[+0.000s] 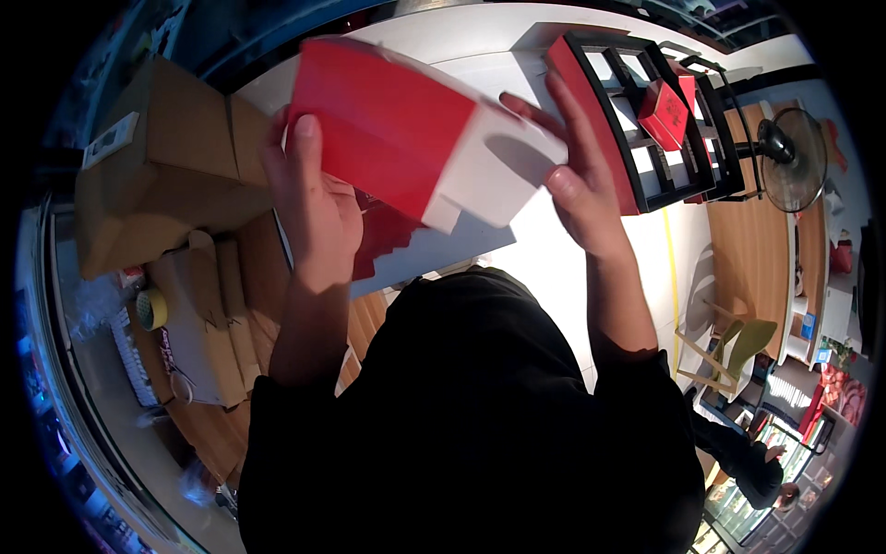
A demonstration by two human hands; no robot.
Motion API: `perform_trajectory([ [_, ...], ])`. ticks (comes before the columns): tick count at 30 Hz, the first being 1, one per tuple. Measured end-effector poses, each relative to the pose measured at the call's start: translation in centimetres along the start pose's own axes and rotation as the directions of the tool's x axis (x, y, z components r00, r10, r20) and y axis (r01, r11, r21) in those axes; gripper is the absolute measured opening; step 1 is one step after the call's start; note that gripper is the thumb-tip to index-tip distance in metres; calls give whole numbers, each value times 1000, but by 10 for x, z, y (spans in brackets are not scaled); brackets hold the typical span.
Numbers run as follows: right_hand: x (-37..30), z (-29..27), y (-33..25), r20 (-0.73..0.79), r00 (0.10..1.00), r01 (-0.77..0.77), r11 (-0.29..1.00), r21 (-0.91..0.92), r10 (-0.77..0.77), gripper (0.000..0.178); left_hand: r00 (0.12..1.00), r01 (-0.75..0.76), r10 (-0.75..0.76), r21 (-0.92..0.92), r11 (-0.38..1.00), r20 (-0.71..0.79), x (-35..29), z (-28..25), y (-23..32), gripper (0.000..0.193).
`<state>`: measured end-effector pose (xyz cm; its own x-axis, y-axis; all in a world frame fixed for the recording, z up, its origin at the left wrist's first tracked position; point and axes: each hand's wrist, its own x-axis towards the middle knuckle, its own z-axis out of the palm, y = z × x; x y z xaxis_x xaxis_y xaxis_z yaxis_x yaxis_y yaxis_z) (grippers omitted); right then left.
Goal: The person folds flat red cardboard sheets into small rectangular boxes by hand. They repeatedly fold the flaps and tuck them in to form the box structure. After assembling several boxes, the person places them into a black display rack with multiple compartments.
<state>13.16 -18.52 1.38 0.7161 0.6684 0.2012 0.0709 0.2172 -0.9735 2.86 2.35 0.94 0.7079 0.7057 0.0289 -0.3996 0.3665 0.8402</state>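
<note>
Left hand (323, 198) grips the red-and-white carton (388, 129) between both hands, apparently steadying it (my guess), right hand (586, 198) spread wide at its white flap (475, 175), contact unclear to me, compartmented tray (585, 78) just beyond the right fingers.

Both forearms (318, 314) reach forward, bare below dark sleeves (637, 406). Left grip (318, 194): closed in a hold, thumb (308, 138) pointing up, the other digits partly hidden. Right grip (581, 175): fingers (569, 102) extended and spread, thumb apart from them, palm turned inward toward the left.
</note>
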Motion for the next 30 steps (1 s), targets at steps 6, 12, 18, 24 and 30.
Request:
perform_trajectory([
  [6,-27,40,29,9,971,-232,936,265,239,87,978,201,-206,-248,948,3,-16,4,-28,39],
  [12,-21,50,34,-480,875,161,897,412,64,43,952,286,-297,141,948,67,-35,-7,-52,42],
  [18,-8,5,-3,-123,990,-55,992,112,69,65,862,-344,59,495,798,503,-38,5,-5,65],
  [24,-10,26,-5,-206,971,161,965,208,-117,79,910,-296,93,478,827,403,-43,4,-12,65],
  [30,-19,31,1,-50,963,263,965,-12,-263,53,752,-526,139,459,716,644,-43,6,-7,56],
])
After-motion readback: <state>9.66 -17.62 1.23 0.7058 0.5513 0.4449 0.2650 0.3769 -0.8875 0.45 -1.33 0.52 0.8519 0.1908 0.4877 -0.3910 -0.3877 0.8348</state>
